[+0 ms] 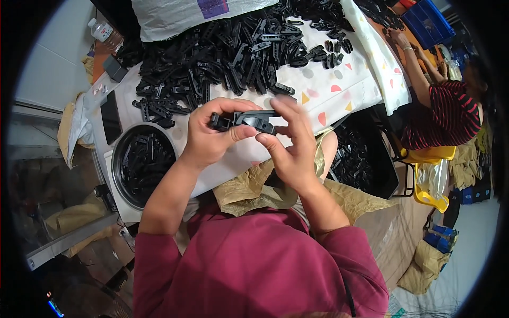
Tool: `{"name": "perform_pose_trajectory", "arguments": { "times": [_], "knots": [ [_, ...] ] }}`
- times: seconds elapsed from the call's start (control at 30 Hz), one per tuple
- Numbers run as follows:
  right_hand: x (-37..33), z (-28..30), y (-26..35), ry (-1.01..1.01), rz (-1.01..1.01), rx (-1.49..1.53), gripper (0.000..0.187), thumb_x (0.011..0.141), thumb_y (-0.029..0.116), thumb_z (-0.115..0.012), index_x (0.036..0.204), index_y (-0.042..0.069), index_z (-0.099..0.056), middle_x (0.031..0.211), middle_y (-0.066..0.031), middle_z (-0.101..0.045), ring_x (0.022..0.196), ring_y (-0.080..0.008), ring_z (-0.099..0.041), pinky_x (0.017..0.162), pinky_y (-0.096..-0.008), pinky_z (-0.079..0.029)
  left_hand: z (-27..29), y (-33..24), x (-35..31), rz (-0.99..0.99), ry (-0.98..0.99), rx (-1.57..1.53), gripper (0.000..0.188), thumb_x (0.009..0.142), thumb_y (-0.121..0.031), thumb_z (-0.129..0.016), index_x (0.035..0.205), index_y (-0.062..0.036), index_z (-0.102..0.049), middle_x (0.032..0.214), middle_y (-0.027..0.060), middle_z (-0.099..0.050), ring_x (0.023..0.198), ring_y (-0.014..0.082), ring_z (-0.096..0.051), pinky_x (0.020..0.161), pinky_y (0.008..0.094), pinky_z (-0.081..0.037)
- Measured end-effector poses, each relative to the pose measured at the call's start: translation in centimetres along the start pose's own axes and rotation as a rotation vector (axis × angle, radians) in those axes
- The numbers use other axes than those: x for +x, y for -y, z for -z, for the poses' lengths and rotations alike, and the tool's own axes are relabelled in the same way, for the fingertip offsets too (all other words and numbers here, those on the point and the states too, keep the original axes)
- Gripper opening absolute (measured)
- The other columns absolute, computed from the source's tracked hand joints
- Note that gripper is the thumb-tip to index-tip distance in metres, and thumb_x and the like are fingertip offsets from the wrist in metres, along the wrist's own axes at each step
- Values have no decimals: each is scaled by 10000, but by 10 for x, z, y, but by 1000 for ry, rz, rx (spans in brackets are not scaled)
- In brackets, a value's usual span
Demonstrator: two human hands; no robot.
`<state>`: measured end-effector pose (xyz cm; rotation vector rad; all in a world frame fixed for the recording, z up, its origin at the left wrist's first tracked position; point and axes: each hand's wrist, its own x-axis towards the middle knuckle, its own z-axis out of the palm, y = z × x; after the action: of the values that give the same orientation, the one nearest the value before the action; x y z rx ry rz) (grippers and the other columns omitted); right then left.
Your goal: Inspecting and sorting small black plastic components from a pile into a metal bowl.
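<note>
Above the near edge of the table, my left hand [205, 132] grips a black plastic part [255, 122], long and narrow with slots, its thumb pressed along the near side. At the right end of that part, my right hand [294, 146] closes with thumb and fingers; its index finger is raised and smeared by motion. A second black piece [218, 122] sticks out at the left, between the fingers of my left hand; whether the two are joined I cannot tell. Beyond my hands lies a large heap of similar black parts [228, 53] on the patterned tablecloth [318, 87].
A round metal bowl [117, 175] of black parts stands at left on a white base, with a phone [110, 117] behind it. A black bin [379, 177] of parts is at right. A white sack [164, 24] lies at the back. A co-worker in stripes [445, 116] sits right.
</note>
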<state>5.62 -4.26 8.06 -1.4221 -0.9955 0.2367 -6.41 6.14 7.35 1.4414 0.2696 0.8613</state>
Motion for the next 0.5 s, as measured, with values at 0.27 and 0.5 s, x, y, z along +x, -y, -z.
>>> {"name": "perform_pose_trajectory", "arguments": {
  "times": [0.27,0.5],
  "knots": [
    [9,9,-68,408,-73,-218,475,699,181,-757,1092,29,-538,915,-68,-595,826,-143,-574,666,-262,-493,34,47,5,340,-288,-456,198,815,-162,-612,935,-16,-552,866,48,-570,800,141,-564,738,286,-482],
    [65,51,-153,61,-294,-531,170,799,101,-612,929,-2,-648,840,-103,-652,716,-158,-606,656,-266,-468,-1,93,64,60,-75,636,96,753,-106,-597,832,-62,-629,801,73,-621,684,164,-598,602,295,-472]
  ]
}}
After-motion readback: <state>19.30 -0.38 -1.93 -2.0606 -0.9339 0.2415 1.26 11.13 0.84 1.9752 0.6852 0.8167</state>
